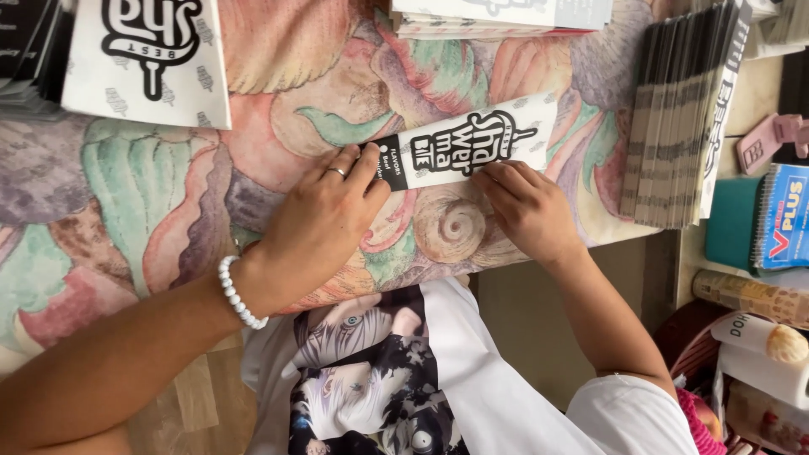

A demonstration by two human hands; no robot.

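Pressing flat on a printed paper sleeve (462, 150), both hands work it against the patterned cloth (152, 194) covering the table. Sleeve lies slanted across the cloth, near the middle of view, black band at its left end, white with black lettering along the rest.

Left hand (324, 215): fingers spread narrow, tips down on the black-band end, pinning it. Ring on 1 finger, white bead bracelet (236, 295) at the wrist. Right hand (527, 206): fingers curled close together, tips on the sleeve's lower edge toward its right half. Cannot tell whether they pinch the edge or only press it.

Handling, as a judgement: thin card or paper, very light, flat, stiff enough to hold a crease but easy to bend or dent. Surface looks smooth, so it may slide on the cloth unless 1 end is pinned. Best held by the long edges or the 2 ends, fingertips only.

Around: a stack of like sleeves (683, 118) on edge at right, a larger printed sheet (147, 59) at upper left, a blue spiral notebook (784, 215) at far right.
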